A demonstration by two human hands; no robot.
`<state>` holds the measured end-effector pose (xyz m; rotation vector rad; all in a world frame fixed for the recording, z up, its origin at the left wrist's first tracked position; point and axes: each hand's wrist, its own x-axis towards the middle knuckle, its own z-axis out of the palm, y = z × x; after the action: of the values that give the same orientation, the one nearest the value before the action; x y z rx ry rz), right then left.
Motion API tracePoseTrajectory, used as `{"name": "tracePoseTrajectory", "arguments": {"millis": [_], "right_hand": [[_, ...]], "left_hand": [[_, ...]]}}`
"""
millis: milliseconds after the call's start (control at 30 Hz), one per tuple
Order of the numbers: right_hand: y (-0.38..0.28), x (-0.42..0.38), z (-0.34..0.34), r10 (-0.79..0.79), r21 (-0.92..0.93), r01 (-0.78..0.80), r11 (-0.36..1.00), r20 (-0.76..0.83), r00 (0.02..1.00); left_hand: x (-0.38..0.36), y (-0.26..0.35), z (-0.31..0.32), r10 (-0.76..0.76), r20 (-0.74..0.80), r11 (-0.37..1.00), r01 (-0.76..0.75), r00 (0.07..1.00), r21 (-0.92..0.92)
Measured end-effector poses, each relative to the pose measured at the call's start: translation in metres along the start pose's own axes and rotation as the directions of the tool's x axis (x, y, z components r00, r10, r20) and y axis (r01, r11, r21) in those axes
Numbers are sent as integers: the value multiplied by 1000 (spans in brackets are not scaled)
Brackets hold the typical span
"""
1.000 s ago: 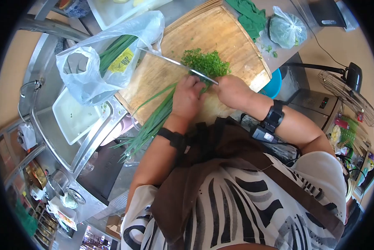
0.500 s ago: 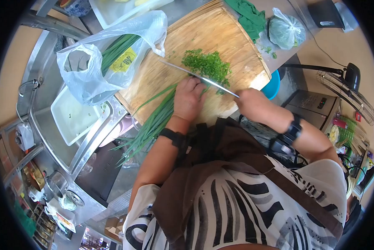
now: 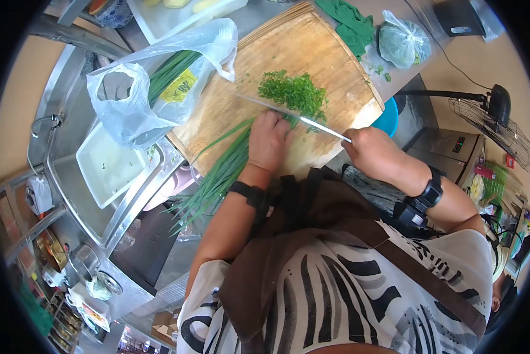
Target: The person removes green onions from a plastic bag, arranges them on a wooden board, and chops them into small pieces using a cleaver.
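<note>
My right hand [image 3: 368,150] is closed around the handle of a knife [image 3: 318,125], whose blade points up and left across the wooden cutting board [image 3: 218,112]. My left hand [image 3: 269,140] is closed over a bundle of long green onions [image 3: 221,160], close to the blade. The bundle's far ends trail off the board's near left edge. Just beyond the blade lies a heap of chopped green onion [image 3: 294,93]. The fingertips of the left hand are partly hidden beneath it.
A plastic bag [image 3: 138,109] holding more long greens rests at the board's left. A white tray [image 3: 108,177] sits in the metal sink [image 3: 70,183]. Behind the board are a green cloth [image 3: 350,26] and a tied bag [image 3: 403,44]. A fan [image 3: 495,112] stands at right.
My right hand has drawn the knife back slightly to the right and down. My left hand stays on the bundle. The whole view has shifted a little.
</note>
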<state>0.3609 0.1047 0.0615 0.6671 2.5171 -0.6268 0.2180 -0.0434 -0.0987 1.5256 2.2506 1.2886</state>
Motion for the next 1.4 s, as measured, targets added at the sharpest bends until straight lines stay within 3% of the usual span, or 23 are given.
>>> {"name": "tracePoseTrajectory", "arguments": {"millis": [233, 333, 500, 667, 767, 1033, 1233, 1400], "right_hand": [[8, 55, 46, -29, -77, 34, 996, 61, 998], [-10, 78, 47, -54, -23, 54, 998, 10, 998], [-1, 54, 28, -24, 41, 27, 999, -65, 998], [3, 4, 6, 37, 10, -37, 999, -16, 999], [7, -7, 3, -10, -6, 10, 1000, 24, 1000], [7, 3, 8, 71, -49, -67, 997, 87, 994], [7, 5, 10, 78, -105, -65, 992, 130, 988], [-9, 61, 44, -2, -57, 6, 998, 66, 998]], "left_hand": [[-2, 1, 3, -31, 9, 999, 30, 999, 44], [-2, 0, 2, 9, 5, 994, -9, 1000, 105], [-1, -1, -2, -37, 55, 991, 29, 998, 132], [0, -1, -7, -8, 40, 991, 3, 999, 134], [-2, 0, -6, -31, 42, 992, 26, 999, 124], [1, 3, -14, -35, 40, 975, 25, 999, 223], [-3, -1, -5, -98, 58, 989, 91, 993, 115], [-6, -2, 3, -12, -17, 992, 14, 1000, 128]]}}
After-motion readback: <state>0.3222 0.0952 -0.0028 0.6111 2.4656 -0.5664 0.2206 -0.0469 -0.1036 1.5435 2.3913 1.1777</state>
